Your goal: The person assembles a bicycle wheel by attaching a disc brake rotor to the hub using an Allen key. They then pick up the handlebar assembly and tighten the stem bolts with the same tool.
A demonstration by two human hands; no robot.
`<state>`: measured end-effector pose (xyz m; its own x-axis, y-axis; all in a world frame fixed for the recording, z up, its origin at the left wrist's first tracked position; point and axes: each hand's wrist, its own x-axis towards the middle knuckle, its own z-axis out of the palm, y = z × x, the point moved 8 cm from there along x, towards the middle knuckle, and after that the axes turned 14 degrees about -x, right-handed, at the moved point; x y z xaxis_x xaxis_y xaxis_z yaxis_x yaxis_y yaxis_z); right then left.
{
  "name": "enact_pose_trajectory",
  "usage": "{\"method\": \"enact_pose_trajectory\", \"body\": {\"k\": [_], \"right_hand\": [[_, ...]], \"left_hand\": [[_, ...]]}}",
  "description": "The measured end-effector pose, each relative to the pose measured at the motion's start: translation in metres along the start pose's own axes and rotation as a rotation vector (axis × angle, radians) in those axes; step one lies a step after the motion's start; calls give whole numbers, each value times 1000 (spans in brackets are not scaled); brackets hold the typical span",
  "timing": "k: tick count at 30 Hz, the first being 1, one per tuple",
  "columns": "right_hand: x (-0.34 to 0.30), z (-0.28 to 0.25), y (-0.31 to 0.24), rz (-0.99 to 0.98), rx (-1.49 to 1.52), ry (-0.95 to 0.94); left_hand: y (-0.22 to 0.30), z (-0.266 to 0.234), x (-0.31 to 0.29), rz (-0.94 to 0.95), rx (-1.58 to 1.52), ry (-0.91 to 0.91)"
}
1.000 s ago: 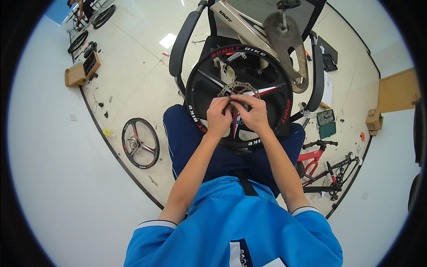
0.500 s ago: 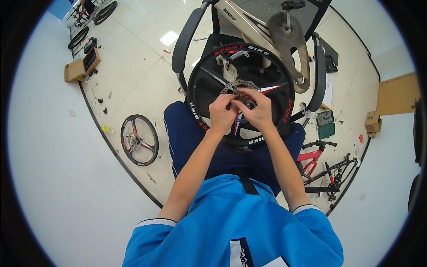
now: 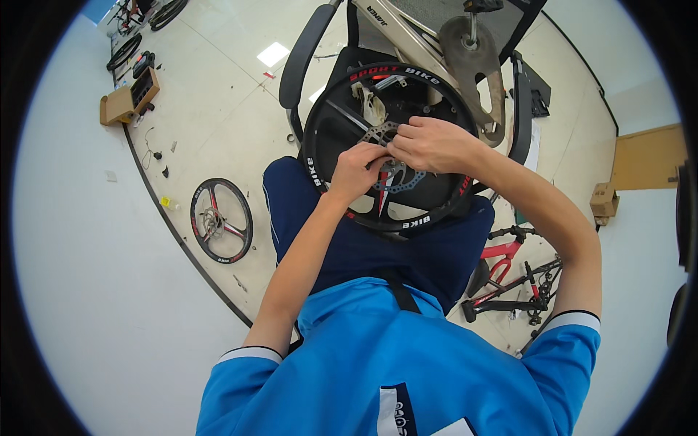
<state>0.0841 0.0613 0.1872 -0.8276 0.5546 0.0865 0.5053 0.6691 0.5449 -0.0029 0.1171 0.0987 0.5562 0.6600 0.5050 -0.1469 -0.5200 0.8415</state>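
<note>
Left hand (image 3: 355, 172): fingertips at wheel centre, meeting the right's
Right hand (image 3: 436, 145): fingers bunched; possibly pinching something small, too hidden to tell
Spoked wheel (image 3: 382, 195): black rim, over chair (image 3: 300, 64) seat
Brake disc (image 3: 409, 182): partly under hands
Beige frame (image 3: 408, 42): beyond wheel
Floor (image 3: 225, 123): second wheel (image 3: 211, 222), cardboard box (image 3: 115, 107) left; red-black frame (image 3: 503, 256) right

There are two hands (image 3: 355, 174) (image 3: 438, 146), two three-spoke wheels (image 3: 383, 199) (image 3: 232, 229), two brake discs (image 3: 411, 182) (image 3: 211, 223), one chair (image 3: 352, 61) with two armrests (image 3: 302, 61) (image 3: 520, 109), one beige bicycle frame (image 3: 404, 35) and two blue sleeves (image 3: 240, 379) (image 3: 574, 361).
</note>
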Motion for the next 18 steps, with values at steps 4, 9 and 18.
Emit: {"method": "enact_pose_trajectory", "body": {"k": [4,9,18], "right_hand": [[-5,4,5,257,288,45],[-36,11,4,1005,811,239],[1,1,-46,751,839,134]], "left_hand": [[-3,-5,-2,-17,-24,34],[5,-16,-14,-175,-81,287],[14,4,-77,-450,-502,361]]}}
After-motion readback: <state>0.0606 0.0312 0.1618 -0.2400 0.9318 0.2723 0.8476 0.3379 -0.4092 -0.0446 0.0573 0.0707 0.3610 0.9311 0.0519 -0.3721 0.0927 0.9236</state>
